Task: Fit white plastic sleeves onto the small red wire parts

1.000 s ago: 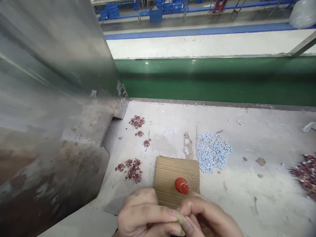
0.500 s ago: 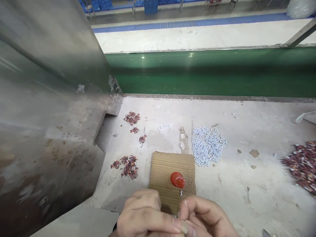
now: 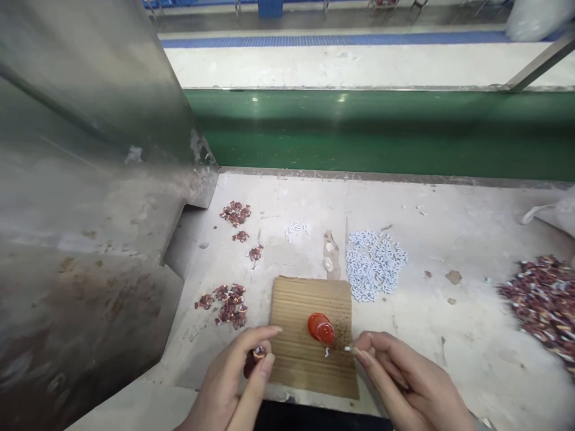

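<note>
My left hand (image 3: 233, 380) is closed round a small dark brown-red piece (image 3: 254, 359), left of the cardboard's lower part. Thumb and forefinger of my right hand (image 3: 399, 374) pinch a tiny white piece (image 3: 348, 348) over the cardboard's right edge. On the brown cardboard (image 3: 309, 374) lies a round red blob with a glossy surface (image 3: 320, 328). Just below the blob is one small white curved piece (image 3: 326, 352). A pile of pale blue-white curved pieces (image 3: 375, 266) lies behind the cardboard, to the right.
Small clusters of brown-red pieces (image 3: 231, 305) lie on the left of the worktop, beside a large metal panel (image 3: 99, 209). A bigger brown-red heap (image 3: 543, 305) is at the right. Behind the worktop runs a green belt (image 3: 359, 131).
My hands, together before, are now apart. The left moved left and shows a brown-red piece; the right moved right and shows a tiny white piece. The view has shifted slightly.
</note>
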`<act>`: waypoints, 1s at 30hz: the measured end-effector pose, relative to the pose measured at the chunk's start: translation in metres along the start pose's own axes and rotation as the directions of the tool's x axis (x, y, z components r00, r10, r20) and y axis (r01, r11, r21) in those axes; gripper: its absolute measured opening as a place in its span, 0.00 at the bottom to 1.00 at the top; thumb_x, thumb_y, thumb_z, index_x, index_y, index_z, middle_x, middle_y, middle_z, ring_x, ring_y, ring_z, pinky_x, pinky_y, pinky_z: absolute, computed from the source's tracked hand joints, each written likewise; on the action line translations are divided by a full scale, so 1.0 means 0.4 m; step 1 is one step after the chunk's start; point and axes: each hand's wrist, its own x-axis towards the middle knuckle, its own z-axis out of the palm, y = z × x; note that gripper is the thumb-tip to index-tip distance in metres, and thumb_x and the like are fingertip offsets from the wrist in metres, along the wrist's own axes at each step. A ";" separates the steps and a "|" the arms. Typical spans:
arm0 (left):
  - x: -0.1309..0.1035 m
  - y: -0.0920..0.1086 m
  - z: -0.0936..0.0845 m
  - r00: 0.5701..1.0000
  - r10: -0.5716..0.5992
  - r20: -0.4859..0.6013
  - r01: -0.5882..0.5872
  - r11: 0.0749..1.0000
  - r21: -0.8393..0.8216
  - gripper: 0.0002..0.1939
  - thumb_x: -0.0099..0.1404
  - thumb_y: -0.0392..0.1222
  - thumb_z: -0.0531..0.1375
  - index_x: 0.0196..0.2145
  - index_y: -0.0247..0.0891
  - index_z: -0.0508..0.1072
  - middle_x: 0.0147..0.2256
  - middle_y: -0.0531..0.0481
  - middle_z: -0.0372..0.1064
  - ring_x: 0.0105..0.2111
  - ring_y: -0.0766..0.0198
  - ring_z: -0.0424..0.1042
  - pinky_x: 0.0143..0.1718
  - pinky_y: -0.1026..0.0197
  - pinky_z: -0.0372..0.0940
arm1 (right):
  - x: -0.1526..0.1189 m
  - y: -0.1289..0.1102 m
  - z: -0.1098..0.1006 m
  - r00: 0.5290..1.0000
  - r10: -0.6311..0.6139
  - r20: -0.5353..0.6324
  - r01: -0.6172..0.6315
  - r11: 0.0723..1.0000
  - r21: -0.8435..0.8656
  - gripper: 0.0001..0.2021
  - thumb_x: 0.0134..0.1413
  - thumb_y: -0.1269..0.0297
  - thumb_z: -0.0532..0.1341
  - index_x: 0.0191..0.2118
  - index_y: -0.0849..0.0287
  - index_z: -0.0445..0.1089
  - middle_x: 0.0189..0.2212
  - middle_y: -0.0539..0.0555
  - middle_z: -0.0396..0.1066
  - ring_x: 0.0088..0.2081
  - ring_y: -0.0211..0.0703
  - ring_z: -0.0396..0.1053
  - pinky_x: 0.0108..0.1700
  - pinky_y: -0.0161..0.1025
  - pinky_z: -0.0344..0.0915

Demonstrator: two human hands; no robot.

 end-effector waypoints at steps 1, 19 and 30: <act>0.002 -0.007 -0.015 0.999 -0.024 0.032 0.023 0.999 0.041 0.14 0.72 0.35 0.61 0.53 0.46 0.78 0.32 0.53 0.79 0.28 0.66 0.78 0.33 0.69 0.73 | 0.005 0.010 -0.003 0.996 -0.091 -0.009 0.090 0.989 -0.119 0.06 0.70 0.56 0.60 0.43 0.49 0.72 0.29 0.50 0.74 0.27 0.42 0.72 0.29 0.35 0.68; -0.009 -0.042 -0.087 0.706 -0.678 0.202 0.662 0.533 -0.526 0.21 0.57 0.48 0.78 0.48 0.49 0.85 0.44 0.45 0.85 0.29 0.60 0.84 0.33 0.64 0.80 | 0.027 0.014 0.029 0.832 -0.552 -0.048 0.446 0.719 -0.534 0.06 0.74 0.71 0.57 0.45 0.59 0.71 0.28 0.49 0.73 0.25 0.34 0.73 0.30 0.32 0.65; -0.009 -0.067 -0.078 0.756 -0.624 0.198 0.602 0.543 -0.586 0.09 0.54 0.45 0.80 0.32 0.44 0.87 0.23 0.52 0.78 0.22 0.65 0.78 0.28 0.68 0.74 | 0.029 0.032 0.037 0.806 -0.589 -0.057 0.464 0.689 -0.556 0.06 0.73 0.72 0.58 0.44 0.63 0.73 0.27 0.49 0.71 0.24 0.33 0.70 0.30 0.32 0.64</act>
